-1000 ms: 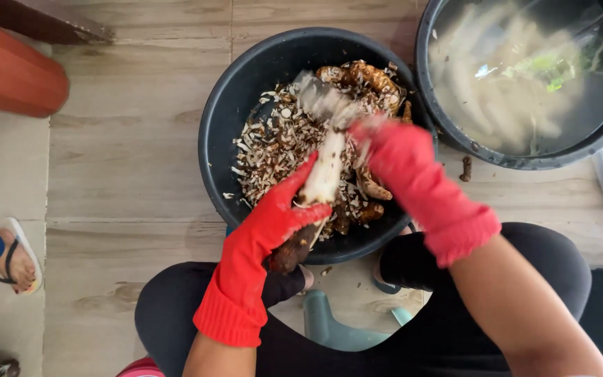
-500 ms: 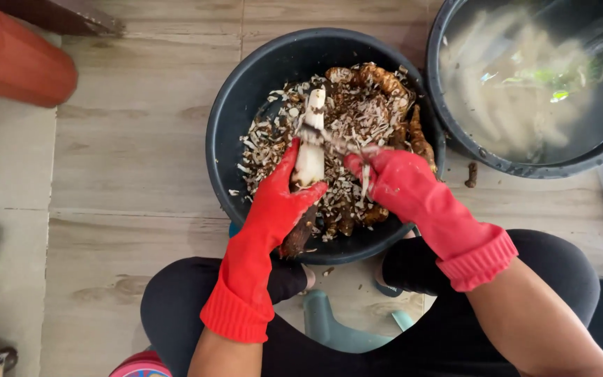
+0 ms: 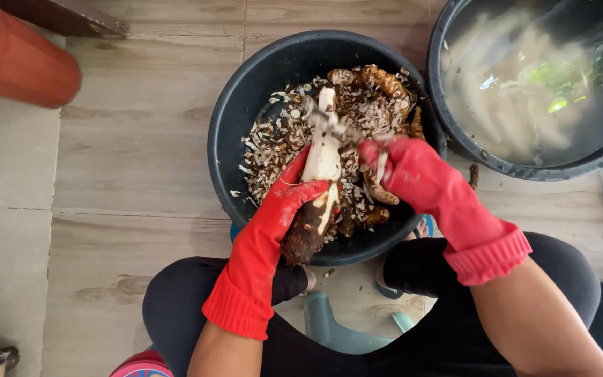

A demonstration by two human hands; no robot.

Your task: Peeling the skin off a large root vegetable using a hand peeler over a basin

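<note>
The left hand (image 3: 284, 202), in a red rubber glove, is closed around a half-peeled cassava root (image 3: 317, 183), gripping it near the middle where white flesh meets brown skin. The root slants over the near side of a dark round basin (image 3: 235, 105), its white peeled end pointing away from the person and its brown unpeeled end hanging over the near rim. The right hand (image 3: 410, 171), also gloved in red, is clenched on a peeling tool (image 3: 347, 132) whose blurred blade lies across the upper, peeled part of the root. Inside the basin lie a heap of peel shavings (image 3: 273, 143) and several unpeeled cassava roots (image 3: 375, 80). To the right stands a second dark tub (image 3: 455, 143) of cloudy water with pale peeled roots submerged. A terracotta pot (image 3: 19, 59) lies at the upper left on the tiled floor (image 3: 127, 188).
</note>
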